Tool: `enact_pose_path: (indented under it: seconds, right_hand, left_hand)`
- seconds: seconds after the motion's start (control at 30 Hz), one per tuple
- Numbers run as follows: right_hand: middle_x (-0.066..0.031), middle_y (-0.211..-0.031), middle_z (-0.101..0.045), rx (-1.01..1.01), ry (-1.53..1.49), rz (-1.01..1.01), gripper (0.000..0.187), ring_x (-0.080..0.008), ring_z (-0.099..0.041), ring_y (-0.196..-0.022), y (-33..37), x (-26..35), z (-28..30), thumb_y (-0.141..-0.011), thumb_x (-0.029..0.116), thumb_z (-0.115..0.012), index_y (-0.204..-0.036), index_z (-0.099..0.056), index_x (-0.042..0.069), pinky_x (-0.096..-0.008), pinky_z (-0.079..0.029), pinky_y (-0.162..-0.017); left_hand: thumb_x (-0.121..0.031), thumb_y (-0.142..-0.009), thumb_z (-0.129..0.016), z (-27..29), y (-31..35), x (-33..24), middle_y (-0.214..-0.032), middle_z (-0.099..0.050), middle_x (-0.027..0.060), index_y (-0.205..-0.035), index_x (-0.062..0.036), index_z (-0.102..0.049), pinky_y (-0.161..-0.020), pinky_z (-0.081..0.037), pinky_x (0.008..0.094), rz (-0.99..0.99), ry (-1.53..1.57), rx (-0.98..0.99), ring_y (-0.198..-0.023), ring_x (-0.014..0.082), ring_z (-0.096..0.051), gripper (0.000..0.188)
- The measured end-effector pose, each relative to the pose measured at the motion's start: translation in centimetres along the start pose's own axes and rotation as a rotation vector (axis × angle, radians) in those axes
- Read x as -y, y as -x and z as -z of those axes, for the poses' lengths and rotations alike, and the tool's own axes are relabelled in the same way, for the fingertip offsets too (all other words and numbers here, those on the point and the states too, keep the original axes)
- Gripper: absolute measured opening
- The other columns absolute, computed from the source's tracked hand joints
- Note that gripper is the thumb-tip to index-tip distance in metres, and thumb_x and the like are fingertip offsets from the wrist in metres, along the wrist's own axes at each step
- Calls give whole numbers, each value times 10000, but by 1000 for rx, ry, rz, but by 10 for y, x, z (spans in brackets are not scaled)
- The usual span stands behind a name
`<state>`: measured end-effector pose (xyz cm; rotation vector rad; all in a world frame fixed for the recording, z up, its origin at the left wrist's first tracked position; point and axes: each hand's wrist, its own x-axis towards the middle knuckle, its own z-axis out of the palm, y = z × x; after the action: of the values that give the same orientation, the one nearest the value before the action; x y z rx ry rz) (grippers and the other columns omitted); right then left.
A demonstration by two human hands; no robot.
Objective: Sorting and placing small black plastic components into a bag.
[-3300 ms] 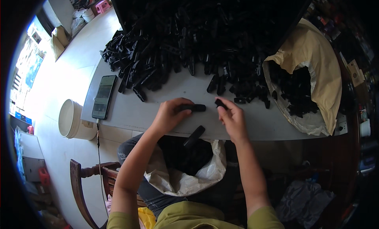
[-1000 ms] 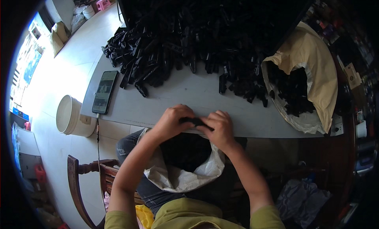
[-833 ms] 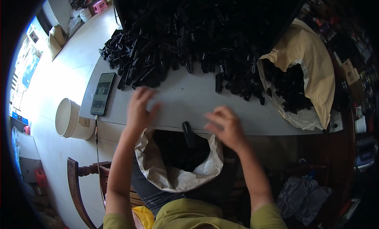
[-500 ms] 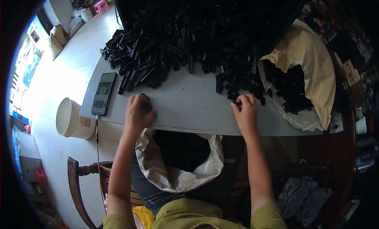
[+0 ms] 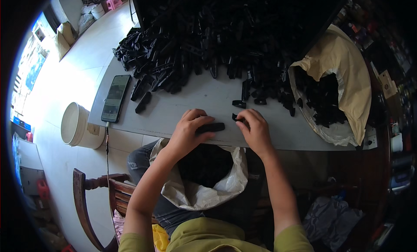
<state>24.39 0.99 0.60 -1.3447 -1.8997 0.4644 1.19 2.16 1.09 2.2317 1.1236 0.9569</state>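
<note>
Near the table's front edge, my left hand (image 5: 189,131) is closed on a long black plastic part (image 5: 211,128), whose free end points right. Facing it, my right hand (image 5: 256,129) pinches a small black plastic piece (image 5: 236,117) between thumb and fingers. A short gap separates the two pieces. Beyond my hands, a large heap of black plastic parts (image 5: 182,56) covers the far side of the table (image 5: 173,114). One elongated part (image 5: 143,103) lies apart on the left, and a small black piece (image 5: 238,103) lies just beyond my right hand.
On my lap, below the table edge, an open white woven sack (image 5: 202,199) holds dark parts. A tan sack (image 5: 354,86) with black pieces stands open at the right. A phone (image 5: 116,98) on a cable lies at the left, above a white bucket (image 5: 78,128) beside the table.
My left hand has moved right with the long black part, and my right hand has come left with the small piece. The two hands are now close together.
</note>
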Motion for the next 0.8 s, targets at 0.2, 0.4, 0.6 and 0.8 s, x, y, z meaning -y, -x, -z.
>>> enact_pose_path:
  seconds: [0.2, 0.4, 0.6, 0.8]
  right_hand:
    - [-53, -893, -616, -104, -1189, -582, 273, -76, -562, -743, 5, 22, -15, -940, 56, -579, -1213, -593, 49, -215, -413, -573]
    - [-47, -786, -596, 68, 9, 49, 272, -190, -578, -628, 4, 27, -20, -778, 80, -752, -1036, -697, 12, -314, -483, -588]
    - [-66, -829, -587, 179, 53, 152, 297, -222, -563, -805, -3, 22, -2, -676, 83, -794, -957, -720, 19, -328, -480, -700]
    - [-68, -812, -577, 185, 51, 185, 304, -230, -553, -786, 1, 20, -5, -656, 74, -800, -933, -707, -6, -343, -478, -697]
  left_hand:
    - [-54, -711, -757, 3, 2, 9, -1000, -629, 117, -986, -39, -687, -817, -503, 359, 28, 130, 65, -905, 307, -618, 284]
    - [-13, -697, -757, 9, 0, 12, -987, -654, 115, -962, -13, -683, -809, -514, 331, 145, 243, 88, -896, 274, -648, 275]
    - [10, -678, -762, 12, -4, 16, -977, -682, 105, -898, -4, -703, -811, -520, 326, 189, 320, 149, -886, 262, -664, 228]
    - [-5, -669, -770, 6, -1, 19, -972, -683, 108, -886, -8, -706, -814, -525, 343, 81, 291, 112, -884, 273, -663, 226]
